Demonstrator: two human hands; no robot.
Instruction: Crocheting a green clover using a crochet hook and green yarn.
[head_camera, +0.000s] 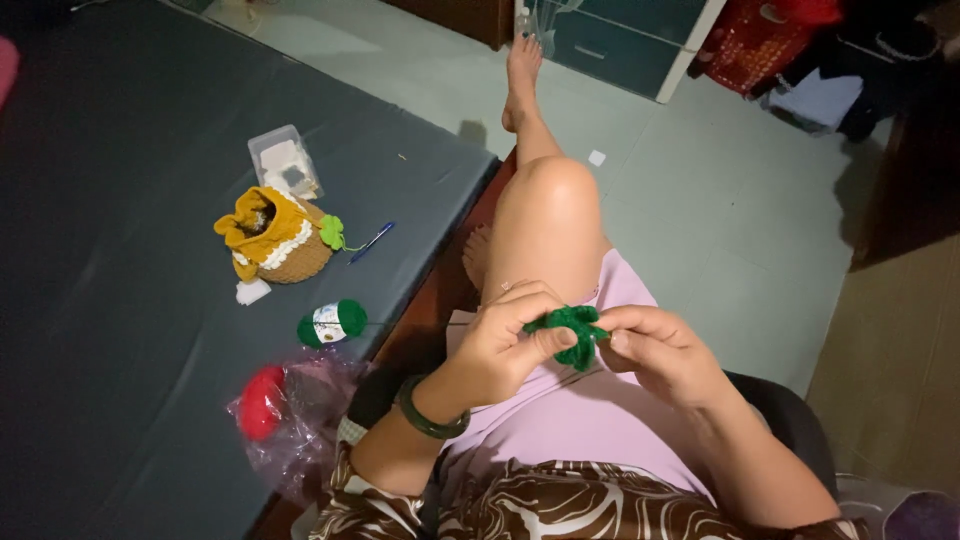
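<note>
I saw a fuzzy green crocheted yarn piece (572, 330), a glossy jade-like bangle (425, 418), and a crinkled clear plastic bag (300, 420).

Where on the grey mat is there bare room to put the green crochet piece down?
The grey mat is bare left of the yellow crochet bag and above the plastic box. It is crowded from the bag past the green yarn to the plastic bag.

We see the left hand (497, 343) and right hand (655, 345) pinching a small green crocheted piece (570, 330) between them above the lap. On the dark surface (120, 250) to the left lie a green yarn ball (334, 323), a mustard crocheted pouch (272, 236), a blue pen (371, 242) and, nearer, a clear bag with red yarn (275, 405).
</note>
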